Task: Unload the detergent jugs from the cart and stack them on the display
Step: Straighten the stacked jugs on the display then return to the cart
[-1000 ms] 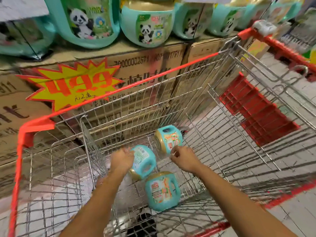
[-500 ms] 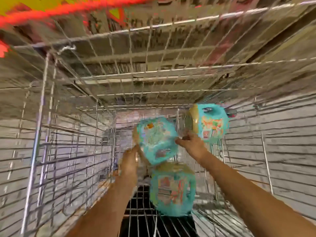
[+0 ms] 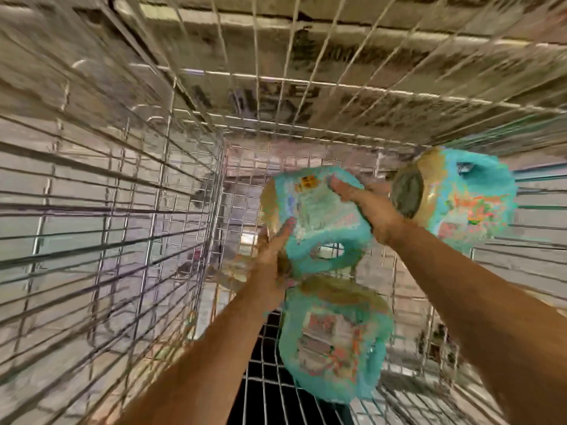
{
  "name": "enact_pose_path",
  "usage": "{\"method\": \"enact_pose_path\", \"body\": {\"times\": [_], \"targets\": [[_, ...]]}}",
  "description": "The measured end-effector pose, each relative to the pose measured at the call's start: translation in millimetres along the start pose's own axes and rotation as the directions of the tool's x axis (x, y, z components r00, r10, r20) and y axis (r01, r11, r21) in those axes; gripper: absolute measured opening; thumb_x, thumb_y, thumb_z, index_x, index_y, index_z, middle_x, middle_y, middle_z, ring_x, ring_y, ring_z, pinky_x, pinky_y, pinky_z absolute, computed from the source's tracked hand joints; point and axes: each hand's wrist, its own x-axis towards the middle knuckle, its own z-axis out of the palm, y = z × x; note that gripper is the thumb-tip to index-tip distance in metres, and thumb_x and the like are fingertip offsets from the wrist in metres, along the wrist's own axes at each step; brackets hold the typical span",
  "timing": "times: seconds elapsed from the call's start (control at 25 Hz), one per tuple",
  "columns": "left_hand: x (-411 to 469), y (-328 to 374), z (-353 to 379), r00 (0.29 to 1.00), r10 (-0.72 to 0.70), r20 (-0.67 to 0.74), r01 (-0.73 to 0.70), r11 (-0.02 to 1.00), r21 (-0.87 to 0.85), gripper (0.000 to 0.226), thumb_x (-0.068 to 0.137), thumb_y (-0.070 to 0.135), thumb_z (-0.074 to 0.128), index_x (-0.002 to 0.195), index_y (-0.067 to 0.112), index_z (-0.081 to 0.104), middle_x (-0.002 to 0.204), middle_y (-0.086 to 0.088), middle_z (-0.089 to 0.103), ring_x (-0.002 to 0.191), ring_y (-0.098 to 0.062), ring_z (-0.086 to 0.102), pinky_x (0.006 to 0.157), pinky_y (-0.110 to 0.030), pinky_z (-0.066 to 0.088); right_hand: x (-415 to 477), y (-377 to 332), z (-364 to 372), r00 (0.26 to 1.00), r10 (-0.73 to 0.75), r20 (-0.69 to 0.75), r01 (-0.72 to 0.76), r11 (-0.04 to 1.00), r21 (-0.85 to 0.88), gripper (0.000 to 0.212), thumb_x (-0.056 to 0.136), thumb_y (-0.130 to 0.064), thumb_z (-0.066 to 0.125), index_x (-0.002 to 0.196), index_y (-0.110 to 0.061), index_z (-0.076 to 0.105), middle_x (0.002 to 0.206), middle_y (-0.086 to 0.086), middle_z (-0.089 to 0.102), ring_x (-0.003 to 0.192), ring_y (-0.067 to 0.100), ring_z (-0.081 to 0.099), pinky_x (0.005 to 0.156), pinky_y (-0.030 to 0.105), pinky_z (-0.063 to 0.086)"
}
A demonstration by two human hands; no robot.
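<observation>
Three teal detergent jugs with gold caps are deep inside the wire cart (image 3: 129,191). The middle jug (image 3: 319,219) is tilted, its handle loop facing down, and both hands hold it. My left hand (image 3: 273,250) presses its lower left side near the cap. My right hand (image 3: 365,207) grips its upper right edge. A second jug (image 3: 334,342) lies on the cart floor just below it. The third jug (image 3: 460,194) rests on its side at the right, cap toward my right hand. The view is blurred.
Wire mesh walls of the cart close in on the left, far side and right. Brown cardboard cartons (image 3: 306,56) with printed text show through the far mesh. A dark gap (image 3: 264,400) shows under the cart floor near me.
My head has dropped closer into the cart. Both hands closed on the middle jug and turned it, so its handle now faces down. The other two jugs have not moved.
</observation>
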Motion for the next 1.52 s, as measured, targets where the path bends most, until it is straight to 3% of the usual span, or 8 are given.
{"method": "enact_pose_path", "body": {"times": [0.24,0.44,0.6,0.8,1.0,1.08,1.32,1.52], "targets": [[-10.3,7.0,-2.8,0.985,0.117,0.130,-0.119,0.993,0.004,0.064,0.078,0.040,0.070,0.137,0.022,0.052,0.128,-0.009,0.065,0.115,-0.032,0.063,0.092,-0.053,0.051,-11.4,-2.8,-16.0,0.981,0.080,0.175,-0.071,0.996,-0.056,0.064,0.077,-0.025,0.073,0.135,-0.011,0.048,0.121,0.015,0.066,0.095,0.028,0.069,0.075,0.037,0.060],[-51.4,30.1,8.6,0.963,0.242,0.122,-0.260,0.952,0.162,0.061,0.080,0.038,0.070,0.135,0.017,0.053,0.124,-0.012,0.067,0.112,-0.033,0.064,0.092,-0.047,0.052,-62.2,1.5,-38.8,0.979,0.137,0.151,-0.123,0.988,-0.098,0.069,0.060,-0.051,0.079,0.119,-0.017,0.065,0.111,0.008,0.072,0.106,0.029,0.068,0.098,0.049,0.050],[-108.0,54.9,34.3,0.931,0.347,0.116,-0.365,0.898,0.247,0.076,0.064,0.035,0.083,0.131,0.015,0.052,0.109,-0.010,0.072,0.082,-0.017,0.073,0.063,-0.026,0.056,-124.0,-10.1,-61.5,0.984,0.036,0.176,-0.037,0.999,0.003,0.070,0.065,-0.039,0.081,0.127,-0.016,0.058,0.114,0.005,0.072,0.104,0.022,0.069,0.079,0.033,0.060],[-182.3,78.5,59.0,0.838,0.501,0.214,-0.542,0.726,0.423,0.060,0.048,0.052,0.079,0.103,0.030,0.067,0.089,0.009,0.074,0.073,-0.004,0.070,0.061,-0.018,0.053,-205.1,-45.7,-81.0,0.968,-0.060,0.242,0.092,0.988,-0.125,0.076,0.058,-0.041,0.084,0.126,-0.018,0.056,0.113,0.001,0.072,0.104,0.020,0.069,0.084,0.036,0.058],[-269.4,104.0,75.8,0.744,0.606,0.282,-0.668,0.658,0.348,0.057,0.053,0.051,0.074,0.105,0.029,0.068,0.096,0.004,0.069,0.085,-0.012,0.064,0.077,-0.028,0.051,-289.1,-99.2,-80.5,0.887,-0.087,0.453,0.234,0.931,-0.281,0.050,0.061,-0.048,0.079,0.109,-0.044,0.065,0.110,-0.011,0.072,0.100,0.005,0.068,0.071,0.018,0.055],[-304.4,108.2,77.0,0.678,0.665,0.313,-0.731,0.652,0.199,0.065,0.057,0.044,0.076,0.116,0.018,0.063,0.098,0.003,0.068,0.085,-0.011,0.062,0.073,-0.024,0.052,-317.6,-103.3,-74.7,0.882,-0.175,0.437,0.289,0.934,-0.209,0.047,0.060,-0.047,0.076,0.105,-0.035,0.068,0.100,-0.012,0.074,0.088,0.001,0.070,0.065,0.012,0.052],[-379.8,115.6,95.7,0.575,0.693,0.434,-0.770,0.639,0.000,0.064,0.066,0.033,0.073,0.126,0.020,0.056,0.102,0.004,0.067,0.085,-0.011,0.063,0.072,-0.028,0.053,-388.5,-122.2,-42.3,0.854,-0.434,0.287,0.455,0.891,-0.005,0.090,0.042,-0.053,0.086,0.117,-0.010,0.064,0.109,0.007,0.070,0.096,0.026,0.065,0.076,0.035,0.052],[-414.9,129.7,83.6,0.532,0.684,0.500,-0.745,0.658,-0.108,0.055,0.074,0.019,0.071,0.125,0.030,0.056,0.081,0.002,0.064,0.056,-0.013,0.056,0.050,-0.025,0.046,-445.1,-137.3,-20.1,0.765,-0.574,0.291,0.612,0.789,-0.053,0.092,0.048,-0.058,0.082,0.126,-0.017,0.057,0.119,0.004,0.069,0.110,0.023,0.066,0.092,0.036,0.051]]}}
